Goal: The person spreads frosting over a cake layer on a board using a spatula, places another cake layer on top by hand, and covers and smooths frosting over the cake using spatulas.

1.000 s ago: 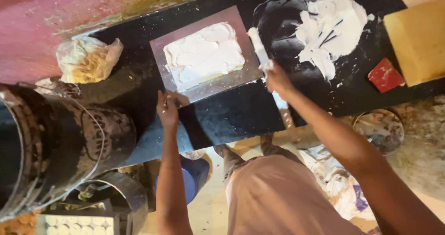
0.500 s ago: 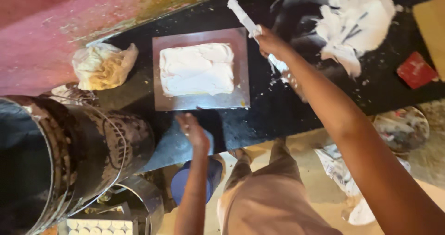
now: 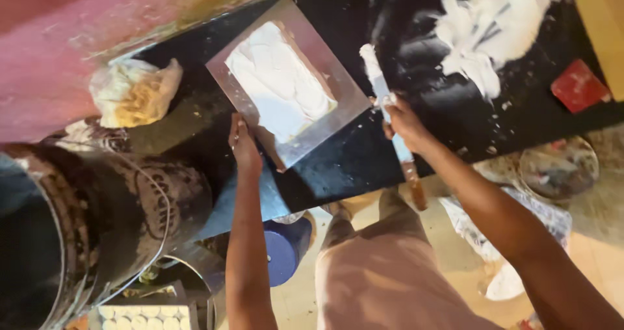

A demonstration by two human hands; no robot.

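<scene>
Hands come first in our head view, looking down. Our left hand [image 3: 244,141] grips the near edge of a flat metal plate [image 3: 338,105], fingers closed on its lower left side. That plate lies tilted on a black table [image 3: 338,167] and carries a thick slab of white paste [image 3: 279,83].

Our right hand [image 3: 404,118] is closed around a long putty knife [image 3: 389,112]. The blade points to about 11 o'clock from the hand and is smeared white. The wooden handle sticks out toward 5 o'clock, past the table edge. The knife is just beside the plate's right corner, but we cannot tell if they touch.

At 1 o'clock from the right hand we see a big white paste smear [image 3: 494,27] on the table. A red block [image 3: 577,85] lies at 3 o'clock, well apart. A crumpled bag [image 3: 133,92] sits at 10 o'clock from the left hand. A dark dirty bucket [image 3: 97,219] stands at 8 o'clock, and a blue lid [image 3: 281,255] lies on the floor below.
</scene>
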